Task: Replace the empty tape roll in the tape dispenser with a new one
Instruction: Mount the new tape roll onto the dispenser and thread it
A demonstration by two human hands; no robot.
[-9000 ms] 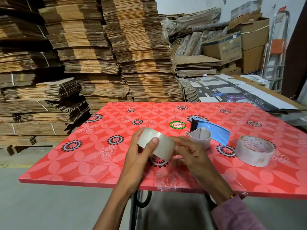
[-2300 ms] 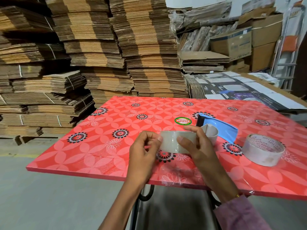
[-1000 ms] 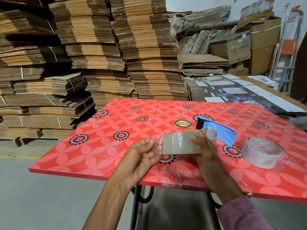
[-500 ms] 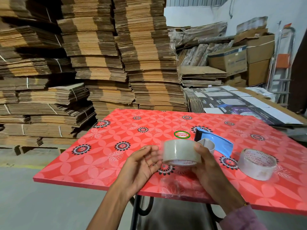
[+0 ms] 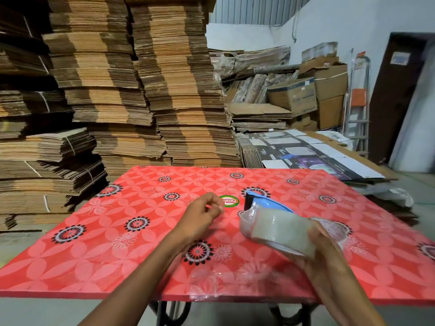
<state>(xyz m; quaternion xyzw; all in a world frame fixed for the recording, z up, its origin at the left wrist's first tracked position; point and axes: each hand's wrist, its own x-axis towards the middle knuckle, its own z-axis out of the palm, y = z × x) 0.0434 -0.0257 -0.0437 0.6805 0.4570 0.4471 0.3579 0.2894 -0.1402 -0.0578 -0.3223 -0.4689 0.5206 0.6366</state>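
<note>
At lower right, the right hand (image 5: 327,245) clamps a light, stiff, slick tape roll (image 5: 275,228), best gripped across its rim, before the blue dispenser (image 5: 270,204); the left hand (image 5: 202,215) hovers, fingers loosely curled.

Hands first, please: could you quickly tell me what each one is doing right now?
Left hand: fingers loosely curled over the table, holding nothing that can be made out.
Right hand: closed on the clear tape roll, lifted above the table.
</note>
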